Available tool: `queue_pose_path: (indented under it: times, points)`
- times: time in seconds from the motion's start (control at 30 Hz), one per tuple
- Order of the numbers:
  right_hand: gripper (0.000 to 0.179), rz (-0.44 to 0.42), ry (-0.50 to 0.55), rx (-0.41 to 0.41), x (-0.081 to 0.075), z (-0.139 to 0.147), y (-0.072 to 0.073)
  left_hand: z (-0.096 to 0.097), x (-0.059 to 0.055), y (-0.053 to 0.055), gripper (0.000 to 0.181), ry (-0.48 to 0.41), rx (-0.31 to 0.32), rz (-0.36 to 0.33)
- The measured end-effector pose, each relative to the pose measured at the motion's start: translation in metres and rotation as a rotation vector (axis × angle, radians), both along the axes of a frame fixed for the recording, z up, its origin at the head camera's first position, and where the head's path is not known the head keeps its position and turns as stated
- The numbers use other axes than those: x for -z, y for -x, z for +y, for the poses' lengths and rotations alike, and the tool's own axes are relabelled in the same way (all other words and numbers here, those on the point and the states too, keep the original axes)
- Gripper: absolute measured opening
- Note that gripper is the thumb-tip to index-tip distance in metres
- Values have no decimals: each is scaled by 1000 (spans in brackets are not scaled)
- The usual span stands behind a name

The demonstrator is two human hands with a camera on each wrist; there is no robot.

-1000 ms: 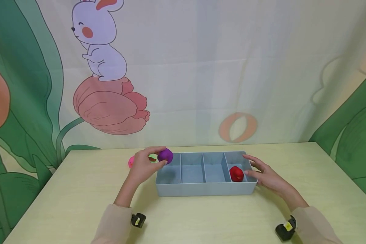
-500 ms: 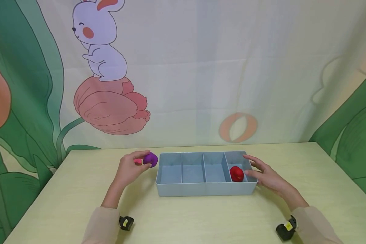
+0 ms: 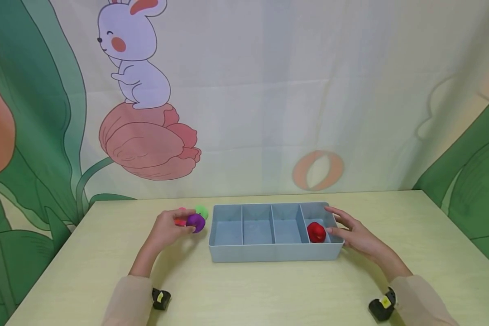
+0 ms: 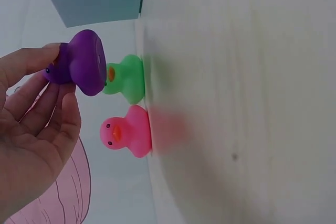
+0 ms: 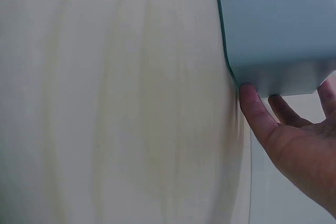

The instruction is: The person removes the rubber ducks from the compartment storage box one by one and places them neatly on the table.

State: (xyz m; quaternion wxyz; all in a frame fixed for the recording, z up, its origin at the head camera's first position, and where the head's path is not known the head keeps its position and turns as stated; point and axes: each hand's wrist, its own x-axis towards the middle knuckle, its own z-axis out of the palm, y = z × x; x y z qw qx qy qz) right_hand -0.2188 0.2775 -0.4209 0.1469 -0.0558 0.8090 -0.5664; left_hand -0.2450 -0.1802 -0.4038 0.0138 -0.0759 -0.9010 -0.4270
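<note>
My left hand (image 3: 166, 230) pinches a purple rubber duck (image 3: 196, 222) by its head, just left of the divided box (image 3: 277, 253). The left wrist view shows thumb and fingers around the head, with the duck's flat base (image 4: 100, 59) facing the table. Behind it, a green rubber duck (image 4: 128, 80) and a pink rubber duck (image 4: 134, 131) stand on the table, partly covered by the hand in the head view. My right hand (image 3: 360, 237) holds the box's right end, thumb over the rim, other fingers against the outer wall. A red rounded thing (image 3: 316, 232) lies in the rightmost compartment.
Low upright dividers (image 3: 272, 225) split the blue-grey box into several compartments. It rests on a pale wooden table (image 3: 269, 294). A printed curtain (image 3: 244, 99) with a rabbit and flowers hangs right behind the table's back edge.
My left hand has carried the purple duck left and slightly down, from over the box's left compartment to beside the box. My right hand and the box have stayed put.
</note>
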Motion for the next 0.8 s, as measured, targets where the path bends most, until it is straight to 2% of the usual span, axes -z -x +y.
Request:
queue_pose_path:
  times: [0.2, 0.43, 0.8]
  points:
    - [69, 1, 0, 0, 0, -1, -1, -1, 4, 2, 36, 20, 67, 22]
    - [69, 0, 8, -1, -1, -1, -2, 0, 8, 5, 37, 53, 101, -19]
    - [69, 4, 2, 0, -1, 0, -1, 3, 9, 7, 38, 94, 106, -61]
